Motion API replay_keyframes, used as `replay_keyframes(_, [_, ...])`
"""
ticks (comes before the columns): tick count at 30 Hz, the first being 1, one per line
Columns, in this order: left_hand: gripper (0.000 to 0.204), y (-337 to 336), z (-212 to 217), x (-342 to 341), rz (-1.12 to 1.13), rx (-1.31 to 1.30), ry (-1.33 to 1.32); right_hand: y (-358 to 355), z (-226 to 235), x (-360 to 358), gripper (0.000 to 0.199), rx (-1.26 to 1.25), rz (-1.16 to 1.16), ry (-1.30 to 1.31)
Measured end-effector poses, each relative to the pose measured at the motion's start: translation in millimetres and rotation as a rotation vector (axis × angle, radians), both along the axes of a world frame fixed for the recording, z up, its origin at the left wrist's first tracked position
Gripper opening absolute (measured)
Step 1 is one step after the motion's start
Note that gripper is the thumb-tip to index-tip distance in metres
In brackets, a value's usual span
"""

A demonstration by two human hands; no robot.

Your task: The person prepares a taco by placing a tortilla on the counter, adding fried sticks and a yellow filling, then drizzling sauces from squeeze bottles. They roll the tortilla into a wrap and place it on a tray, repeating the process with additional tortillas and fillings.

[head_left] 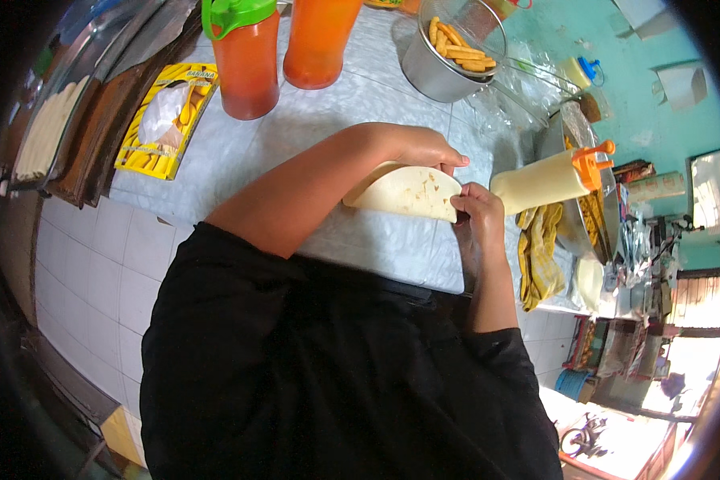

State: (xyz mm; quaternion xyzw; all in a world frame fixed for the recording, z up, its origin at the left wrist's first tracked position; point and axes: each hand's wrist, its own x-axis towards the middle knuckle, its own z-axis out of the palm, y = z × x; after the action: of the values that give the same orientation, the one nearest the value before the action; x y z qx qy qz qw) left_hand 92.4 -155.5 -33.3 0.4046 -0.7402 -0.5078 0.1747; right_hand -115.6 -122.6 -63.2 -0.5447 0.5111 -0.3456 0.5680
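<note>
Nearest is the black shirt [336, 376], at 6 o'clock from the flatbread [408, 192], and beyond it lies the pale marbled table [376, 88]. Clocked from the bread, a tall red-orange bottle with a green lid [248, 72] stands at 10, an orange bottle [318, 40] at 11, the metal pot [430, 78] between 12 and 1, and the cream squeeze bottle [540, 182] at 3. The bread is over the table's near side, its long axis running roughly 9 to 3; whether it rests on the top I cannot tell. It lies at about 10 from the right hand [482, 210], whose thumb and fingers are nearly closed, pinching its right end. From the left hand [424, 148] it lies near 6; that hand arches just behind its upper edge, thumb toward 3, its other fingers too hidden to tell their grip. The bread looks thin, pale and bent into a half-moon, with small brown spots [426, 192] toward its right.
</note>
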Motion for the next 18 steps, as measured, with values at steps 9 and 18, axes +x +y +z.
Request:
replay_keyframes(9, [0.053, 130, 28, -26, 0.078, -0.775, -0.591, -9, 10, 7, 0.008, 0.032, 0.01, 0.103])
replay_keyframes(18, [0.073, 121, -22, -28, 0.338, -0.912, -0.456, -12, 23, 18, 0.01, 0.037, 0.043, 0.335])
